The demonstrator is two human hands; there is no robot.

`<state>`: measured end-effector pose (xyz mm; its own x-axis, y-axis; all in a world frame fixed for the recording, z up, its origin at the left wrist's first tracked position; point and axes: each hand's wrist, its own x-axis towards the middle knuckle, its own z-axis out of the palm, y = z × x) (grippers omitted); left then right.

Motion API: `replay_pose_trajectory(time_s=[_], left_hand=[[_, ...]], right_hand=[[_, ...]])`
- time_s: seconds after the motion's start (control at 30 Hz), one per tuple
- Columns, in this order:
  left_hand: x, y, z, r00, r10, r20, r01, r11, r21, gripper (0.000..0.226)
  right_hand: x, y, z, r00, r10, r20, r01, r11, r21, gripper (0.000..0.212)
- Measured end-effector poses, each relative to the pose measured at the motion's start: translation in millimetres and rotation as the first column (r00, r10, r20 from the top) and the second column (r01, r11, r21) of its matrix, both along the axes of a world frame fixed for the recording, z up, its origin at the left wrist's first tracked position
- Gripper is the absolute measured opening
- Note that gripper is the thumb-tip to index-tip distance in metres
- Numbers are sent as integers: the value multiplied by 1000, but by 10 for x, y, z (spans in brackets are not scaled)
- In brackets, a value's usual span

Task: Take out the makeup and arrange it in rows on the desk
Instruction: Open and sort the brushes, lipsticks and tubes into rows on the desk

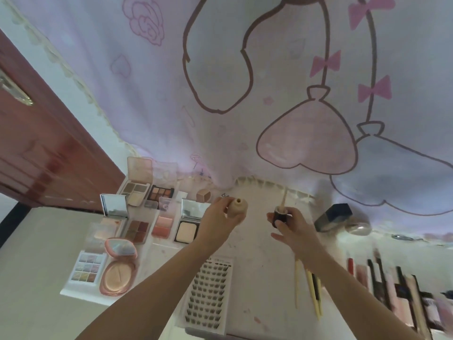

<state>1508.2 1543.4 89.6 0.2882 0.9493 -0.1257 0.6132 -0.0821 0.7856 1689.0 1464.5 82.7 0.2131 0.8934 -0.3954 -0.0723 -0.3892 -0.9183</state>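
Above the desk's (257,278) far edge, I logged my left hand (220,222) gripping a beige bottle (239,207), neck up and tilted right; my right hand (291,229), apart, pinched its dark cap (280,215), wand (284,198) pointing upward, long axis near vertical.

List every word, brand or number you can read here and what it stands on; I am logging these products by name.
Nothing reads in full.
"bl": black letters on the beige tube in the left hand; the rest is hidden by the fingers.
Dark print on the top edge of the white false-lash tray: blurred and partly behind the forearm, unreadable.
Pink lipstick tubes at the right: too blurred to show any label.
Open palettes at the left: no text visible.
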Motion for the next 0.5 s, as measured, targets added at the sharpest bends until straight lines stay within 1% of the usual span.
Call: replay_pose_trajectory(time_s=[0.03, 0.07, 0.1, 0.17, 0.23, 0.33, 0.4, 0.5], left_hand=[[40, 72, -33, 1000, 8, -8, -8, 1000, 20, 37], [83, 147, -71, 1000, 10, -26, -9, 999, 40, 35], [128, 224, -115, 999, 7, -48, -5, 998, 59, 35], [221, 379, -200, 996, 18, -86, -10, 996, 89, 35], [302, 517, -292, 989, 21, -144, -3, 992, 125, 36], [397, 659, -436, 962, 19, -271, 34, 981, 190, 38], [439, 722, -522, 942, 43, -334, 39, 971, 236, 37], [480, 750, -634, 892, 48, -449, 87, 958, 275, 38]], right_hand=[[-12, 80, -108, 988, 10, 155, -13, 1000, 19, 20], [-20, 174, -227, 954, 32, 297, -42, 999, 26, 21], [-29, 271, -324, 919, 45, 393, -63, 997, 33, 23], [-32, 466, -490, 861, 32, 508, -68, 996, 53, 28], [-13, 622, -603, 822, 3, 570, -55, 996, 74, 30], [22, 785, -744, 809, 5, 588, -49, 997, 59, 27], [30, 859, -810, 789, 20, 614, -62, 997, 47, 35], [20, 911, -892, 711, 35, 702, -95, 994, 47, 27]])
